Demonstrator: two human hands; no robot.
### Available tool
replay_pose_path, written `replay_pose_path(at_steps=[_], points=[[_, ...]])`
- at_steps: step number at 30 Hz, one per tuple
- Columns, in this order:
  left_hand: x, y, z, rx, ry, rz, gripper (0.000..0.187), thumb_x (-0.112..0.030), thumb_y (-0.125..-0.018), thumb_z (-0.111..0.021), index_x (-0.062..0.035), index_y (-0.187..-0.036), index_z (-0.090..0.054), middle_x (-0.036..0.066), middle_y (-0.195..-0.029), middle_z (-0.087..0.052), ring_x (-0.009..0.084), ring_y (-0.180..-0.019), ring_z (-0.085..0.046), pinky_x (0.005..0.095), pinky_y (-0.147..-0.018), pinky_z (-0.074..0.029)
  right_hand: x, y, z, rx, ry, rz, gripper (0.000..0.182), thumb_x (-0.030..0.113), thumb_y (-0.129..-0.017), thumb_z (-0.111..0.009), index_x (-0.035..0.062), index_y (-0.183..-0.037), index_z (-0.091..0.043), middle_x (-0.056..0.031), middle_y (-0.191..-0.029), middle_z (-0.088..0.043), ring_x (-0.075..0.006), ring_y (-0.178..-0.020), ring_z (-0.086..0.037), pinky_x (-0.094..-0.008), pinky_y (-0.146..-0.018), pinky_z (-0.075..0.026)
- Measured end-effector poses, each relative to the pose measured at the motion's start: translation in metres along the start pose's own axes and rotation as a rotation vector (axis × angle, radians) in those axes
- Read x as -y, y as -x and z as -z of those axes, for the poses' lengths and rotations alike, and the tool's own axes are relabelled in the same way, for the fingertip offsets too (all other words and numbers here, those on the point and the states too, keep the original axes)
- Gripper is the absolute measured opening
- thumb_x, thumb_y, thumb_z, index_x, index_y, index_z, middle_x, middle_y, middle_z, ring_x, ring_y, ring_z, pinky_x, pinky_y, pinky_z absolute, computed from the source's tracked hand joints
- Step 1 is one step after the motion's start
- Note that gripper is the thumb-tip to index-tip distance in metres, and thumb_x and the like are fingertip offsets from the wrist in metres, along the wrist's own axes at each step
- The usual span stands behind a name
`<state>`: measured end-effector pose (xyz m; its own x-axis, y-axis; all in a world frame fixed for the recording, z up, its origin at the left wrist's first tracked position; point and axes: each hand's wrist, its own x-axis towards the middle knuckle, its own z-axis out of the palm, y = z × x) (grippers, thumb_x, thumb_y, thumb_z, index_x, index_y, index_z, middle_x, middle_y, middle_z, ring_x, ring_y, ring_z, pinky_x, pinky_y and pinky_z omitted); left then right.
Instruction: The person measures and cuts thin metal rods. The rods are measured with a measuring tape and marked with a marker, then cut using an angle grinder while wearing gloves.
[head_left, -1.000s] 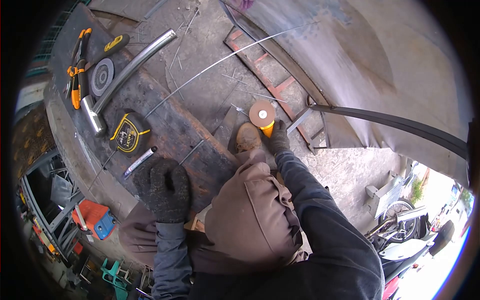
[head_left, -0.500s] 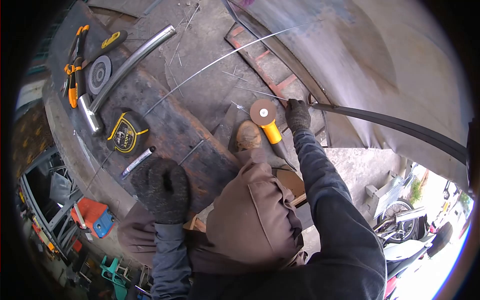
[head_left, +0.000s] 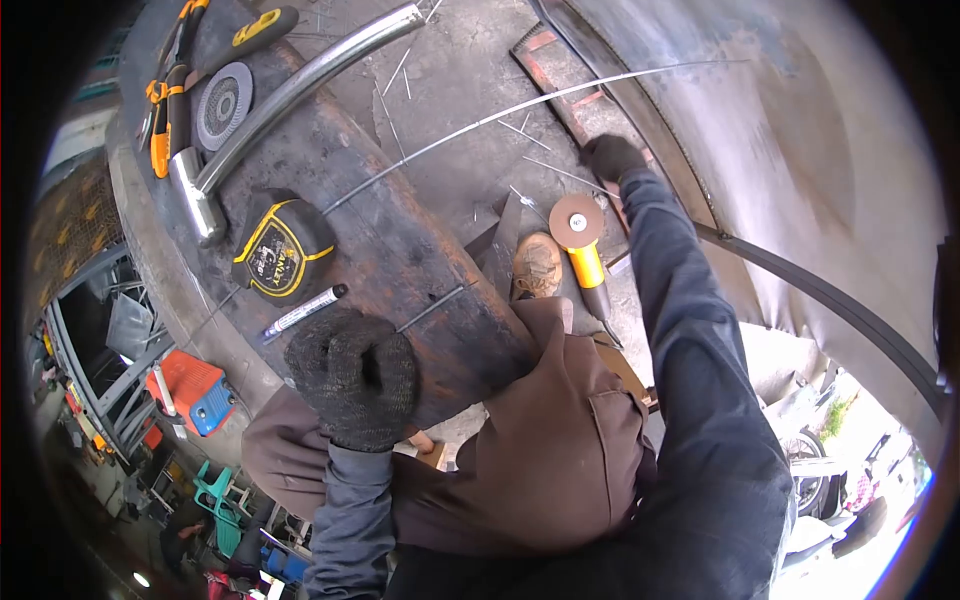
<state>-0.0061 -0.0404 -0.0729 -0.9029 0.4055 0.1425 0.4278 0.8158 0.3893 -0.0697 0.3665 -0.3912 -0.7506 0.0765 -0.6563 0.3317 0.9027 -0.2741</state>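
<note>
My left hand [head_left: 355, 380], in a dark knit glove, rests on the rusty metal bench [head_left: 455, 365] with its fingers curled closed. A short thin rod [head_left: 437, 306] runs up to the glove; whether it is gripped is hidden. Just above this hand lies a white marker [head_left: 304, 312], beside a black-and-yellow tape measure [head_left: 283, 250]. My right hand [head_left: 615, 158], also gloved, is stretched out low over the floor by a rusty ladder-like frame [head_left: 548, 75]; its fingers are too dark to read. A long thin rod [head_left: 480, 122] reaches from the bench towards the large metal sheet.
A hammer [head_left: 290, 100], an abrasive disc [head_left: 224, 106], orange-handled pliers [head_left: 170, 110] and a yellow-black handle [head_left: 262, 38] lie on the bench. An angle grinder [head_left: 587, 262] stands by my boot [head_left: 537, 266]. The curved metal sheet [head_left: 780, 170] rises at right; cut rods litter the floor.
My right hand has moved farther out along the frame, past the end of a thin rod on the floor. The left hand stays closed at the bench. The whole view has shifted.
</note>
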Motion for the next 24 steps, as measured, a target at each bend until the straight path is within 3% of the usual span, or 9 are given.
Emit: replay_pose_path(at_steps=[2, 4, 5, 6, 8, 11, 18, 22, 24], points=[[0.003, 0.0, -0.001, -0.003, 0.009, 0.009, 0.018, -0.012, -0.08, -0.073, -0.0065, -0.096, -0.067, 0.017, -0.1, -0.064, 0.0379, -0.098, -0.06, 0.0491, -0.09, -0.045, -0.034, 0.012, 0.057, -0.148, -0.551, 0.162, 0.035, 0.034, -0.091, -0.066, 0.0051, -0.107, -0.076, -0.0148, -0.096, -0.076, -0.0255, -0.087, -0.072, -0.0399, -0.08, -0.055], [-0.003, 0.002, -0.003, -0.017, 0.037, 0.025, 0.018, -0.012, -0.08, -0.073, -0.0065, -0.096, -0.067, 0.017, -0.101, -0.064, 0.0381, -0.099, -0.06, 0.0493, -0.09, -0.045, -0.005, 0.062, 0.095, 0.275, -0.499, 0.051, 0.032, 0.033, -0.091, -0.066, 0.0076, -0.108, -0.076, -0.0095, -0.086, -0.074, -0.0204, -0.076, -0.067, -0.0378, -0.069, -0.054], [-0.005, -0.001, -0.002, -0.024, 0.014, 0.01, 0.019, -0.012, -0.078, -0.074, -0.0082, -0.095, -0.068, 0.014, -0.099, -0.064, 0.0363, -0.096, -0.06, 0.0485, -0.088, -0.045, -0.016, 0.056, 0.072, 0.275, -0.337, 0.056, 0.033, 0.033, -0.091, -0.065, 0.0082, -0.111, -0.075, -0.0053, -0.083, -0.071, -0.0197, -0.071, -0.063, -0.0375, -0.063, -0.052], [-0.006, -0.004, 0.0, -0.031, -0.015, -0.008, 0.019, -0.013, -0.075, -0.075, -0.01, -0.093, -0.068, 0.012, -0.098, -0.065, 0.0345, -0.094, -0.061, 0.0477, -0.086, -0.046, -0.001, 0.071, 0.077, 0.343, -0.257, 0.054, 0.036, 0.032, -0.092, -0.064, 0.0079, -0.117, -0.073, -0.0093, -0.093, -0.075, -0.0264, -0.08, -0.07, -0.0407, -0.072, -0.056], [-0.003, -0.001, 0.0, -0.032, 0.01, -0.001, 0.019, -0.012, -0.078, -0.074, -0.0079, -0.095, -0.067, 0.014, -0.1, -0.064, 0.0367, -0.098, -0.06, 0.0484, -0.088, -0.045, -0.019, 0.051, 0.028, -0.073, 0.029, 0.257, 0.038, 0.031, -0.091, -0.063, 0.0093, -0.12, -0.072, -0.0142, -0.108, -0.075, -0.0345, -0.098, -0.072, -0.0441, -0.086, -0.056], [-0.004, 0.0, 0.001, -0.015, 0.015, 0.011, 0.019, -0.011, -0.08, -0.074, -0.0061, -0.097, -0.067, 0.017, -0.102, -0.064, 0.0388, -0.101, -0.06, 0.049, -0.09, -0.045, -0.008, 0.034, 0.012, -0.104, -0.025, 0.138, 0.041, 0.038, -0.094, -0.06, 0.0084, -0.119, -0.071, -0.0182, -0.116, -0.072, -0.041, -0.11, -0.066, -0.046, -0.097, -0.052], [0.002, 0.001, -0.001, -0.005, 0.008, 0.014, 0.017, -0.012, -0.079, -0.074, -0.0081, -0.093, -0.066, 0.015, -0.099, -0.065, 0.0376, -0.097, -0.059, 0.0502, -0.088, -0.045, 0.02, -0.02, -0.025, 0.292, 0.324, -0.022, 0.036, 0.038, -0.089, -0.065, 0.0128, -0.114, -0.076, -0.0125, -0.118, -0.073, -0.0346, -0.115, -0.067, -0.0471, -0.096, -0.054], [0.001, -0.003, 0.0, -0.018, 0.015, 0.022, 0.019, -0.012, -0.073, -0.076, -0.0121, -0.091, -0.069, 0.011, -0.097, -0.065, 0.0347, -0.092, -0.063, 0.0489, -0.084, -0.047, 0.024, -0.02, -0.03, 0.105, 0.259, -0.113, 0.033, 0.023, -0.09, -0.061, 0.0091, -0.116, -0.075, -0.0163, -0.123, -0.071, -0.0327, -0.115, -0.068, -0.0463, -0.097, -0.054], [0.0, -0.006, 0.002, -0.051, 0.013, -0.022, 0.02, -0.012, -0.072, -0.076, -0.0127, -0.091, -0.07, 0.01, -0.096, -0.066, 0.0346, -0.092, -0.064, 0.0485, -0.085, -0.047, 0.024, -0.001, -0.002, 0.122, 0.287, -0.014, 0.032, 0.022, -0.088, -0.059, 0.0085, -0.111, -0.076, -0.0179, -0.117, -0.072, -0.034, -0.111, -0.07, -0.0481, -0.094, -0.055]])
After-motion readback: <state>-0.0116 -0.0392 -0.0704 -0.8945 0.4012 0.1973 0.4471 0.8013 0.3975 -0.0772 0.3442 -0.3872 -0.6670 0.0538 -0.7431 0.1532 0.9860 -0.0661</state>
